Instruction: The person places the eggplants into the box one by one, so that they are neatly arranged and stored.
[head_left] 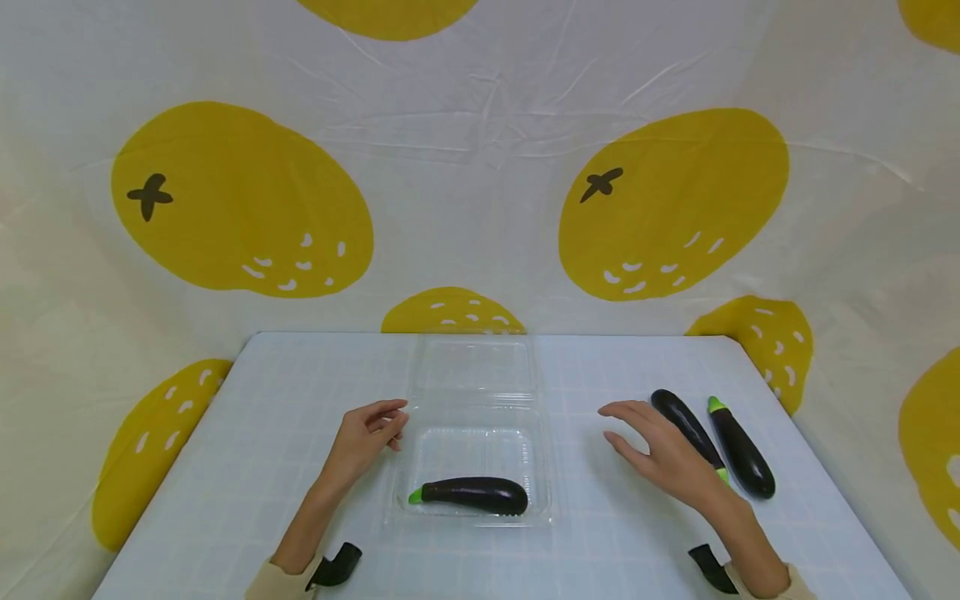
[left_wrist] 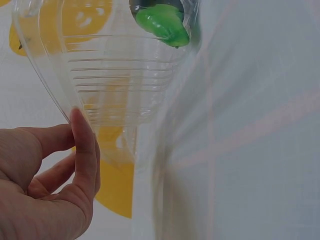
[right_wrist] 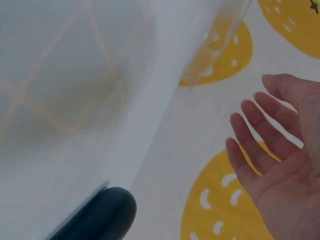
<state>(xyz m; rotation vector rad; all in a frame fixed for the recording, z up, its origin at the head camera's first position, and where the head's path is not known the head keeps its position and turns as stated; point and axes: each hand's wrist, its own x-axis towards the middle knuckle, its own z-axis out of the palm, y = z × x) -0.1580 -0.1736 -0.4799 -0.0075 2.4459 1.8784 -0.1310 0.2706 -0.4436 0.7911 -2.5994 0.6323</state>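
A clear hinged container lies with its lid laid back. Inside, near the front wall, is an eggplant with its green end left; that green end also shows in the left wrist view. My left hand pinches the container's left rim between thumb and fingers. My right hand is held to the right of the container, fingers spread and slightly bent, holding nothing.
Two more eggplants lie on the right side of the table, beside and partly behind my right hand. One dark rounded end shows in the right wrist view. A cloth with yellow fruit shapes hangs behind.
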